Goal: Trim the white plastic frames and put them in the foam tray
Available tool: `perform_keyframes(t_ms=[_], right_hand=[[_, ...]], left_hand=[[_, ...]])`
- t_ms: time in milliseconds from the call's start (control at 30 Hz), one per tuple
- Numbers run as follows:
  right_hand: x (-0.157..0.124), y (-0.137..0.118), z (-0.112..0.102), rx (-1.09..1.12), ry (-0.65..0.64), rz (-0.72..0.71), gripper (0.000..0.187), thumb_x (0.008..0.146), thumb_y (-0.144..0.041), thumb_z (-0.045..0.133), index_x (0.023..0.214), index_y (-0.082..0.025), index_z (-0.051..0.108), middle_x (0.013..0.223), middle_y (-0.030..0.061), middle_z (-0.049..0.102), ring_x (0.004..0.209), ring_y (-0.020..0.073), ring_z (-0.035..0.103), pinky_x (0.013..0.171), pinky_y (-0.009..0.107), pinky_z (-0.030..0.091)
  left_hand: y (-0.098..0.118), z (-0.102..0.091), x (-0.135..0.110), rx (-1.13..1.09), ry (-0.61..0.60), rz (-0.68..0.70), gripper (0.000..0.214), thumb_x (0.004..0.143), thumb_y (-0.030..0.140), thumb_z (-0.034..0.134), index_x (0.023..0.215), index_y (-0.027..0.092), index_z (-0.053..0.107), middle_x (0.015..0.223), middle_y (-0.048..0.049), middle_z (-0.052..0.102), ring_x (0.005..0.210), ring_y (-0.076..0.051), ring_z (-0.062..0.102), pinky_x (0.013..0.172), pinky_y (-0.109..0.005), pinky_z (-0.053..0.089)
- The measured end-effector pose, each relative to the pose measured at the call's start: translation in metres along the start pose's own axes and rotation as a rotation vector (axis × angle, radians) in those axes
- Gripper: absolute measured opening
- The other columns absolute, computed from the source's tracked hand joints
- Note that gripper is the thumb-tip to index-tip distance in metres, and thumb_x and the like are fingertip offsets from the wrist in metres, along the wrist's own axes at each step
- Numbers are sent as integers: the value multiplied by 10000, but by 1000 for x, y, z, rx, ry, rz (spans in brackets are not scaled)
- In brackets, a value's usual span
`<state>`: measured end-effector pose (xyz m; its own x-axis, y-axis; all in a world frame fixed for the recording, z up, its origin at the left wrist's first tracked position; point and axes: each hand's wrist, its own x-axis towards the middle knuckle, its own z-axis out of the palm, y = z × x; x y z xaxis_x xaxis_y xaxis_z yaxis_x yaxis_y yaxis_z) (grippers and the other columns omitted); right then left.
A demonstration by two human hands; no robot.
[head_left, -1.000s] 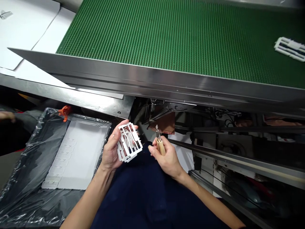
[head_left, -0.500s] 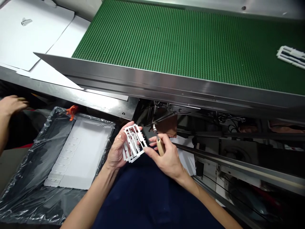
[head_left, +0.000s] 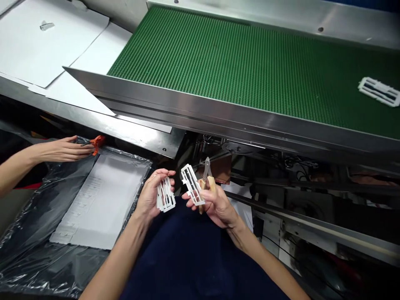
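Observation:
My left hand (head_left: 149, 195) is closed on one white plastic frame piece (head_left: 165, 196), held upright over my dark blue lap. A second white frame piece (head_left: 192, 189) is pinched in my right hand (head_left: 215, 204), which also grips a small cutter with tan handles (head_left: 206, 177), its metal tip pointing up. The two pieces are apart, a short gap between them. Both hands sit just below the steel edge of the green conveyor belt (head_left: 243, 62).
Another white frame (head_left: 379, 91) lies on the belt at far right. A plastic-lined bin (head_left: 37, 216) with a white sheet of parts (head_left: 103, 200) sits at my left. Another person's hand (head_left: 62, 150) touches an orange clip (head_left: 97, 141) at the bin's rim. White cardboard (head_left: 46, 46) lies top left.
The single white frame has come apart into two pieces, one in each hand. The other person's hand has moved in to the orange clip. The view has shifted.

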<state>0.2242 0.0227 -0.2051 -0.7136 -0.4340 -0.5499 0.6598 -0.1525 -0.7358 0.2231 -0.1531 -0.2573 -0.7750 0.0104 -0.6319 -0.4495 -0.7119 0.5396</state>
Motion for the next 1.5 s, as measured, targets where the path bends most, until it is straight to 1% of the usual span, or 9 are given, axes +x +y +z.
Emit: perform_keyframes(t_ms=[100, 233, 300, 367, 467, 900, 1033, 1333, 1500], right_hand=[[-3, 2, -8, 27, -18, 5, 261, 778, -377, 579, 905, -205, 430, 885, 63, 681, 696, 139, 640, 624, 249, 483], [-10, 5, -6, -535, 205, -185, 361, 670, -355, 699, 914, -215, 472, 840, 9, 636, 693, 132, 593, 648, 255, 474], [-13, 6, -2, -826, 280, -296, 372, 665, -354, 696, 943, -222, 489, 779, -9, 603, 653, 133, 565, 631, 259, 467], [-16, 7, 2, -985, 294, -415, 370, 676, -344, 679, 968, -219, 489, 771, -1, 589, 658, 144, 564, 634, 267, 470], [-17, 8, 5, -1066, 289, -552, 368, 696, -324, 662, 994, -212, 480, 825, 26, 597, 710, 165, 584, 667, 282, 485], [-18, 12, 4, -1039, 288, -593, 420, 714, -313, 657, 1075, -231, 459, 929, 46, 618, 769, 182, 615, 704, 308, 514], [-21, 9, 3, -923, 270, -515, 475, 688, -338, 690, 1088, -239, 455, 874, 22, 624, 733, 172, 609, 694, 295, 507], [-23, 7, 0, -717, 229, -344, 535, 646, -367, 730, 1084, -226, 458, 864, 11, 607, 748, 157, 581, 719, 285, 493], [-22, 8, -1, -659, 220, -287, 511, 640, -381, 736, 1029, -218, 446, 1024, 52, 614, 820, 175, 594, 732, 292, 491]], left_hand=[[0, -5, -2, 152, -47, -103, 223, 808, 312, 602, 944, 136, 612, 814, -51, 639, 508, -95, 544, 436, -184, 454], [3, 0, -16, 203, -219, -103, 381, 818, 416, 588, 1047, 113, 614, 679, -57, 624, 531, -102, 542, 484, -165, 453], [6, 3, -21, 144, -303, -84, 443, 772, 342, 661, 1162, 154, 568, 899, -91, 664, 609, -110, 576, 564, -183, 490], [7, 4, -24, 86, -341, -87, 504, 733, 254, 699, 1207, 190, 543, 1181, -120, 591, 734, -146, 617, 651, -221, 519], [6, 1, -24, 32, -360, -80, 497, 716, 199, 700, 1193, 185, 557, 1276, -136, 533, 911, -229, 622, 747, -286, 530], [-6, -4, -23, -87, -368, -55, 465, 689, 190, 715, 1138, 213, 596, 1203, -91, 592, 802, -182, 627, 704, -275, 543], [-6, -2, -23, -136, -387, -51, 462, 699, 198, 711, 1145, 203, 593, 1183, -62, 607, 724, -132, 588, 648, -211, 518], [-10, -3, -20, -142, -325, -88, 484, 667, 231, 739, 1130, 268, 604, 1191, -36, 601, 723, -141, 564, 647, -217, 544], [-11, -3, -19, -158, -287, -94, 460, 672, 214, 726, 1115, 267, 614, 1180, -38, 603, 695, -144, 561, 629, -237, 550]])
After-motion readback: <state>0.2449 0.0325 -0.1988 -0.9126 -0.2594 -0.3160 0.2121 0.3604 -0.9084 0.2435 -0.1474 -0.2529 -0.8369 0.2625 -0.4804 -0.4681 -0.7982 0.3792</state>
